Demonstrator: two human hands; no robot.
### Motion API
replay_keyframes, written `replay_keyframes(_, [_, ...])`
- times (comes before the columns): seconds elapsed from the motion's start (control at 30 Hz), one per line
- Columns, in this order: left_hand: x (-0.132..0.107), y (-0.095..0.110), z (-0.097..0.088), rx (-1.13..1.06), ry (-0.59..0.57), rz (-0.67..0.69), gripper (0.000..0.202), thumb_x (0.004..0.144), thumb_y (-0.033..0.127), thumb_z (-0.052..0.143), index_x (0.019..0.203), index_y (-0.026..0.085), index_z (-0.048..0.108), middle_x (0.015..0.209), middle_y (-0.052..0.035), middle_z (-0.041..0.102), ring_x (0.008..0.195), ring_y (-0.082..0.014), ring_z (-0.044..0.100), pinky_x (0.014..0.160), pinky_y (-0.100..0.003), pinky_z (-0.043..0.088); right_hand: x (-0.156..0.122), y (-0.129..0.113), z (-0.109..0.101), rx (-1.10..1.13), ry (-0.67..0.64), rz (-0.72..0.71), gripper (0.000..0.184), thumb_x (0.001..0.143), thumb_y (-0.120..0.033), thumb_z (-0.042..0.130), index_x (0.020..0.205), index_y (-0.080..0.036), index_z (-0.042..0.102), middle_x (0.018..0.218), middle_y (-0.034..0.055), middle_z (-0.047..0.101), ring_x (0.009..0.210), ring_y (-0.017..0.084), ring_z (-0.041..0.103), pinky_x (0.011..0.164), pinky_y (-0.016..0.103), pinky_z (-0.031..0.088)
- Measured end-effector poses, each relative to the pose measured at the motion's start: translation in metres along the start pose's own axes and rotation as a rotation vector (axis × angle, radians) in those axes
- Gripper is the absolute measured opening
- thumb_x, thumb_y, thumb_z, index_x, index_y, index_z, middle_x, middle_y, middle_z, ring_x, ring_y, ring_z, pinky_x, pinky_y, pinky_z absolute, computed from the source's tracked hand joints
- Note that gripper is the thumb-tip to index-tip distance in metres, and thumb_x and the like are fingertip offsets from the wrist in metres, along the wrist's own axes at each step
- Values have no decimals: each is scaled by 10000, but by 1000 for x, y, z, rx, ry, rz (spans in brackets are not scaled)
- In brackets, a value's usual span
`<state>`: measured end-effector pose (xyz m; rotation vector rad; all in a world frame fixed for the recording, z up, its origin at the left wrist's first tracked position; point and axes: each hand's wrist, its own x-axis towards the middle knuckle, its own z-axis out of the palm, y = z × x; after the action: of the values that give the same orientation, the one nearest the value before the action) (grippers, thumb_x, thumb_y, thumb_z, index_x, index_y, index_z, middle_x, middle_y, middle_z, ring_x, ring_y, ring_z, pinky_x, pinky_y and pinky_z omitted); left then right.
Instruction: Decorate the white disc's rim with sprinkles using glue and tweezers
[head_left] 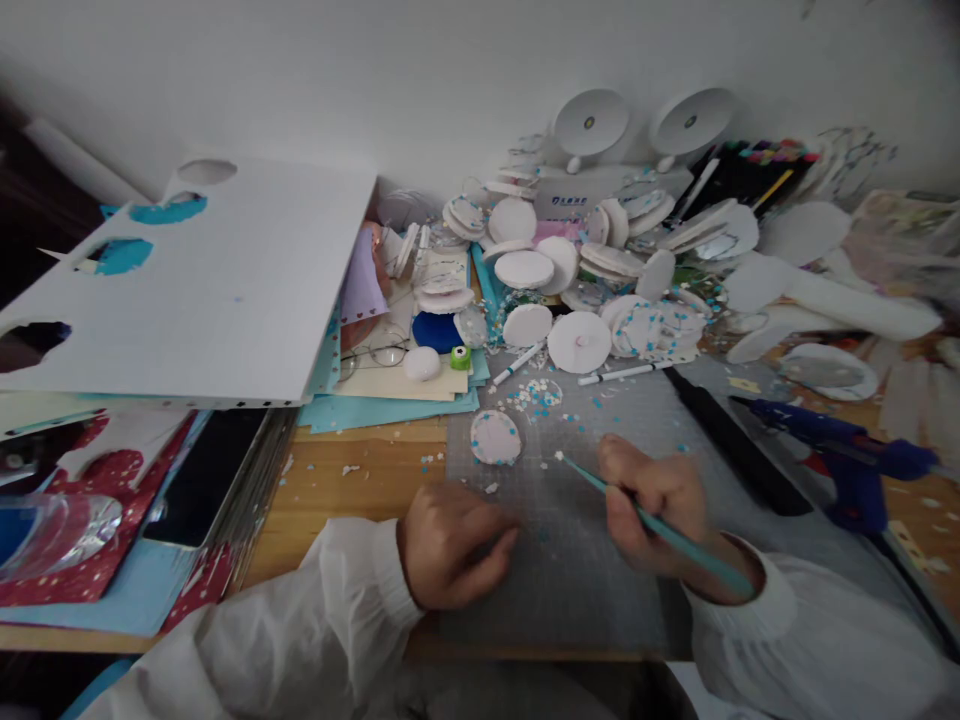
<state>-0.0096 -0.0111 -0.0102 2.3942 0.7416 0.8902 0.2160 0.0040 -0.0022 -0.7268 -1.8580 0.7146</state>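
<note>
My right hand [654, 502] is closed round a thin teal stick tool [675, 535], whose tip points up-left over the grey cutting mat [570, 580]. My left hand [454, 545] rests on the mat's left edge with fingers curled in a loose fist; whether anything is in it is hidden. A small round white disc dotted with blue and white bits [495, 437] lies on the mat just above and between the two hands. Loose blue and white confetti bits [541, 393] are scattered further up the mat.
A heap of white foam discs [577, 340] and markers fills the back. A blue glue gun [847, 450] and a black bar [724, 440] lie at the right. A white board with round holes [202, 290] overhangs the left, above stacked papers and a phone [202, 475].
</note>
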Motion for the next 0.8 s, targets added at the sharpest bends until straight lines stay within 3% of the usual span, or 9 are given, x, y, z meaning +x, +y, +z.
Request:
replay_keyframes(0.1, [-1, -5, 2, 56, 25, -97, 196, 837, 165, 485, 930, 111, 648, 516, -15, 592, 461, -140, 553, 468, -260, 361, -3, 11, 10, 145, 169, 179, 201, 891, -140, 391, 770, -242, 267, 625, -55, 219, 514, 116, 265, 465, 266, 231])
replay_keyframes(0.27, [-2, -10, 4, 272, -5, -118, 309, 830, 169, 511, 1122, 114, 595, 559, 6, 619, 459, -149, 557, 470, -280, 373, -10, 20, 16, 237, 99, 331, 186, 913, -175, 374, 789, -244, 254, 647, -49, 256, 518, 111, 275, 457, 254, 240])
replay_keyframes(0.63, [-4, -12, 7, 356, -80, -192, 437, 835, 155, 496, 1271, 124, 488, 603, 23, 636, 480, -138, 551, 466, -269, 377, -5, 18, 19, 254, 58, 349, 189, 884, -119, 354, 787, -240, 247, 634, -56, 237, 516, 108, 247, 462, 260, 207])
replay_keyframes(0.8, [1, -11, 6, 351, -12, -244, 344, 855, 172, 485, 1187, 123, 557, 536, 25, 606, 438, -122, 526, 450, -243, 364, -7, 19, 19, 273, 39, 348, 171, 896, -151, 352, 794, -245, 253, 641, -47, 249, 506, 115, 245, 451, 267, 206])
